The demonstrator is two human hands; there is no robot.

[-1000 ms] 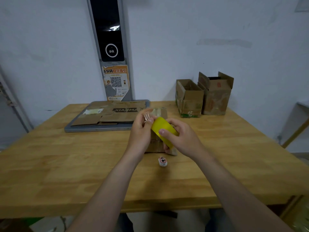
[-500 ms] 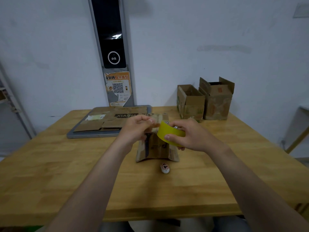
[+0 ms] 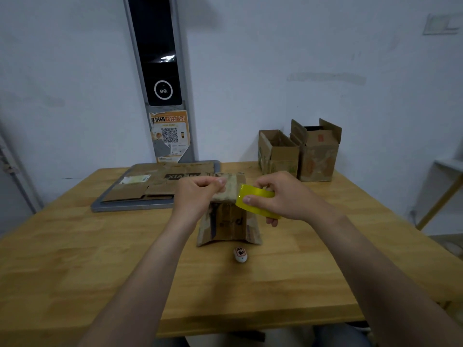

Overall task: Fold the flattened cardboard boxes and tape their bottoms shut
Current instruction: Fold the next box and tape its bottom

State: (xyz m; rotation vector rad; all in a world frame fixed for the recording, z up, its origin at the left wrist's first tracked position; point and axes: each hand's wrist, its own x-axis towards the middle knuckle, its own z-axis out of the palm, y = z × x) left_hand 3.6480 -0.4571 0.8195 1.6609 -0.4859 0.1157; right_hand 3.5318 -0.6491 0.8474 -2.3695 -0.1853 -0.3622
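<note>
A light, bendable cardboard box [image 3: 228, 225] is stood at the centre of the desk [image 3: 75, 259]. A yellow tape roll [image 3: 253, 200] is gripped by the right hand [image 3: 285, 196]. The fingers [image 3: 217, 183] of the left hand [image 3: 198, 196] are pinched, seemingly on its free end, above the box. Folded edges are best held.

Tape roll [image 3: 255, 201]: glossy yellow. Cardboard box [image 3: 226, 221]: brown, dark print, pale worn patches. Worktop [image 3: 75, 259]: honey wood, streaky grain. Small capsule [image 3: 240, 254]: white, red-black mark. Tray [image 3: 130, 208]: grey. Flattened cardboard [image 3: 132, 192]: brown, black band, white letters. Poster [image 3: 170, 136]: orange-white, black QR square.
</note>
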